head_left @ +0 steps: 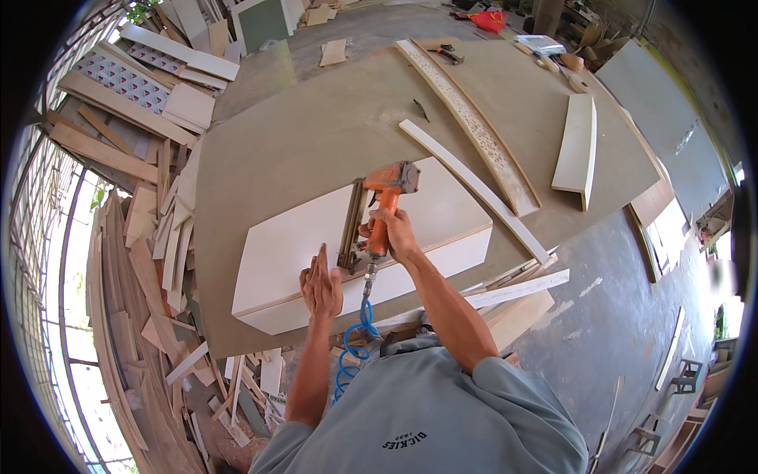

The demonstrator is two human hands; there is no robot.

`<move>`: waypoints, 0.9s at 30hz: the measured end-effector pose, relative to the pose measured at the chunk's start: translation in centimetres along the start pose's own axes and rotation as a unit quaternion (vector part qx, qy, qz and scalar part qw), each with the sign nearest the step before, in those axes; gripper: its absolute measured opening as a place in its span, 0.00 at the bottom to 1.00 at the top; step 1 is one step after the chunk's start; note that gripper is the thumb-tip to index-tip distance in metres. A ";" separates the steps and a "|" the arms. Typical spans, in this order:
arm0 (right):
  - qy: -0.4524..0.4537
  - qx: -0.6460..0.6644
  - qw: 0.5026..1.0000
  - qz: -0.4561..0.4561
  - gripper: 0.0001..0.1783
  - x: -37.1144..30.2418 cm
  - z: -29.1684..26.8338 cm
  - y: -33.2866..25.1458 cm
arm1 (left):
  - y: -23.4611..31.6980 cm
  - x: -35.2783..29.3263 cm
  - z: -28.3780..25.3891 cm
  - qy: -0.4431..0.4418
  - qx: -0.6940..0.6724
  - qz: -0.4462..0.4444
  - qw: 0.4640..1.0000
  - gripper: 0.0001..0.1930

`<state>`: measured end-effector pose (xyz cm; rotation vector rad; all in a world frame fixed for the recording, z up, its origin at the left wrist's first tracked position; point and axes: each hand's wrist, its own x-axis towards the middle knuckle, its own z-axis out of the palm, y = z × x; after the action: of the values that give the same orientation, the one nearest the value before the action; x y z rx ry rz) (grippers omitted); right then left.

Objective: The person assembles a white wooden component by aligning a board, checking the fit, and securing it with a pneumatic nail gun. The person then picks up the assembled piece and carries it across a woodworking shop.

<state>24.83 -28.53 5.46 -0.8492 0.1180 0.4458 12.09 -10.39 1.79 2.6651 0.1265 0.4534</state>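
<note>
My right hand [400, 235] is wrapped round the grip of an orange pneumatic nail gun [390, 180], which sits over a long white box-like panel piece [272, 245]. From the base of the gun's grip a metal fitting leads to a coiled blue air hose [349, 355] hanging toward my body. To the left of the gun, my left hand [321, 287] lies at the near edge of the white piece, fingers stretched out and empty. The piece has a raw wood edge along its near side and rests on a large brown board worktable [292, 150].
A narrow white strip [474, 189] and a long tray-like wood channel [474, 118] lie behind the piece. An angled white panel [576, 150] is at the right, pliers [448, 54] at the back. Scrap wood [142, 261] piles up on the left; offcuts [517, 292] sit near my right elbow.
</note>
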 end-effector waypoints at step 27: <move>0.572 -0.561 0.584 -0.130 0.30 -3.3 -27.0 -8.8 | 11.7 5.9 5.0 -0.156 0.044 0.206 0.965 0.30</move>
<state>27.66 -54.85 -5.34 -2.3169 0.9811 -0.5130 19.46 -22.04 4.33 2.8102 -0.5224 0.1458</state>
